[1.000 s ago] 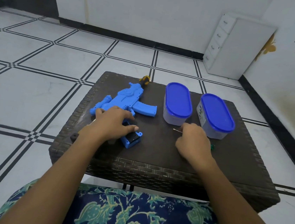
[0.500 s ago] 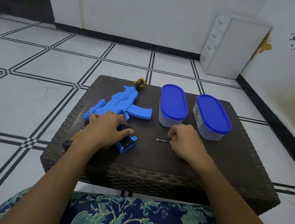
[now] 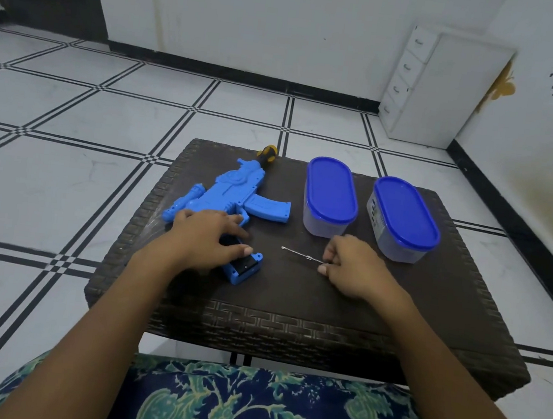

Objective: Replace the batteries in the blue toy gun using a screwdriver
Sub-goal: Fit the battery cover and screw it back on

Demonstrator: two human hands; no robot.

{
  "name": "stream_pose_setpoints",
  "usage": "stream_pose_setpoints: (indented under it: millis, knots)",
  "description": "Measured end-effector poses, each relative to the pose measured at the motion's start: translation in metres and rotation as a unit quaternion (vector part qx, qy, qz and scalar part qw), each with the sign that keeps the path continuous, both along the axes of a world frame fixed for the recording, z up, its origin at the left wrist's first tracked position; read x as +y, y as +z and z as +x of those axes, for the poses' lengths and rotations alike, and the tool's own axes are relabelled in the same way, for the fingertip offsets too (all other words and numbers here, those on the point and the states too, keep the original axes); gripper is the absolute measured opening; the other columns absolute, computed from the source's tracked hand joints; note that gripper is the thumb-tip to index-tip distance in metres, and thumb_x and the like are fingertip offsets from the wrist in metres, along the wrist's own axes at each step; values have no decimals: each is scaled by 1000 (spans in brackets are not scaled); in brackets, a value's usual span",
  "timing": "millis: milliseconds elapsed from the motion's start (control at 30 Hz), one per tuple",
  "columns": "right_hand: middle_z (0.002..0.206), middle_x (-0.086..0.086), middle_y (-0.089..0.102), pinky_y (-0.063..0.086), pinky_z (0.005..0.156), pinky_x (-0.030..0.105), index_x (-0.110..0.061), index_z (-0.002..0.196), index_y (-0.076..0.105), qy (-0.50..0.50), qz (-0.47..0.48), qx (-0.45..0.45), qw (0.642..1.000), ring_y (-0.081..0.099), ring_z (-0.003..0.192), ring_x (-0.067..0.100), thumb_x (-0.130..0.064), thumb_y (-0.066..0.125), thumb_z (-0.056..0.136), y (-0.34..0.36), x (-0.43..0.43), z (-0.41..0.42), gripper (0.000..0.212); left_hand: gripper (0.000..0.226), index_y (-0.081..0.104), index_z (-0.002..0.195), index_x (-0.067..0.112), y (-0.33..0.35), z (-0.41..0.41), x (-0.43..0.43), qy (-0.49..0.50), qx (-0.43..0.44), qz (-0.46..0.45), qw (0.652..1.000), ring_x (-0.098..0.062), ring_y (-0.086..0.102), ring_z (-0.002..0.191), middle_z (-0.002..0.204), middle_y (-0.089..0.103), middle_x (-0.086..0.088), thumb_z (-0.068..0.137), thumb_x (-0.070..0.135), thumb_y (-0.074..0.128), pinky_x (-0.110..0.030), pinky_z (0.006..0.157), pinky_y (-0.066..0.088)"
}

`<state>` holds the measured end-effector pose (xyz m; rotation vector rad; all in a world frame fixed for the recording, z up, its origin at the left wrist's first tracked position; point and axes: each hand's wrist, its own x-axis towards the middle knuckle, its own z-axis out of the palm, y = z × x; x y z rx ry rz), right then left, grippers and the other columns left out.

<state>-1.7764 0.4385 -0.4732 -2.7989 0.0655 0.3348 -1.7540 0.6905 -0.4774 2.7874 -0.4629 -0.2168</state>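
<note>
Left hand (image 3: 206,239): fingers spread flat, pressing blue toy gun (image 3: 232,194)
Right hand (image 3: 354,270): fingers curled, pinching screwdriver (image 3: 301,255), tip beyond them
Progress: apparently early; unscrewing, battery swap remain

Gun (image 3: 232,194) on the left half of the surface (image 3: 326,301).
Behind the gun a handle (image 3: 267,153) pokes out; to its right stand a tub (image 3: 329,198), then a second tub (image 3: 403,220); the left hand (image 3: 208,239) rests on its near end; right of that, the right hand (image 3: 354,270) pinches a screwdriver (image 3: 301,255).
</note>
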Motion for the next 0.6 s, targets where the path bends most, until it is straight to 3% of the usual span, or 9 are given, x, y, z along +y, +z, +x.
stream_pose_setpoints:
  millis: [133,300,400,500,600]
  knots:
    - [93,0,61,53,82,40,-17,100,56,28,136,-70,988,60,85,17,-27,58,96,2,15,-8,11,41,54,131,38,-3,-1,4,-21,29,-32,999,-9,17,146,156,25,15,92,50,52,-51,117,9]
    - [71,8,68,52,61,25,-13,96,68,45,355,-142,923,60,62,11,-23,63,94,17,37,-16,12,41,53,134,33,-8,-1,13,-51,40,-97,993,-6,13,147,155,27,14,93,37,58,-51,120,7]
    - [79,11,71,48,64,15,-10,89,76,69,412,-157,895,59,69,7,-17,74,84,26,42,-20,9,43,53,134,32,-10,-1,18,-57,53,-131,988,-3,12,146,154,29,16,92,34,61,-50,120,9]
    - [86,7,74,50,67,17,-13,89,78,71,449,-160,876,66,77,13,-9,78,79,27,43,-22,12,42,53,134,33,-10,-2,18,-58,51,-127,989,-5,13,146,153,30,17,93,34,59,-47,121,4]
    - [96,6,74,52,61,18,-13,96,76,71,500,-129,853,65,71,9,5,70,82,27,46,-20,23,40,50,135,36,-8,-2,17,-73,69,-118,988,-3,6,147,155,23,20,96,31,54,-43,118,-6]
